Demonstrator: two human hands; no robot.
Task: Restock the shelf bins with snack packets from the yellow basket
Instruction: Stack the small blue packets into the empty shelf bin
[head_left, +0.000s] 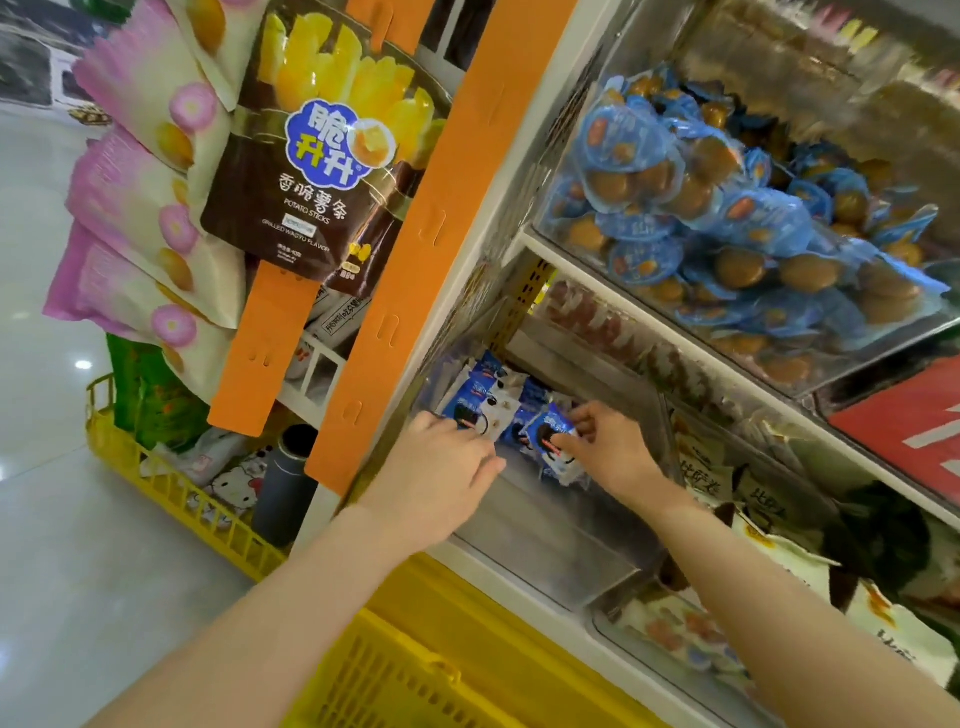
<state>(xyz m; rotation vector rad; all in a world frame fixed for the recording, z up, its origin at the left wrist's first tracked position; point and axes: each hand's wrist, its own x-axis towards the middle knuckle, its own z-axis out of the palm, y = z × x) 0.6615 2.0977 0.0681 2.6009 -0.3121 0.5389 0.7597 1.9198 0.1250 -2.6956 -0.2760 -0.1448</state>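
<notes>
Both my hands reach into a clear plastic shelf bin on the middle shelf. Several small blue-and-white snack packets lie at the back left of that bin. My left hand rests on the left packets with its fingers over them. My right hand pinches one blue-and-white packet by its upper edge. A yellow basket sits just below the bin at the bottom of the view; what it holds is hidden.
The bin above holds blue packets of round brown cakes. Bins to the right hold cream packets. Orange hanging strips carry potato-stick bags on the left. A second yellow crate stands on the floor with mixed goods.
</notes>
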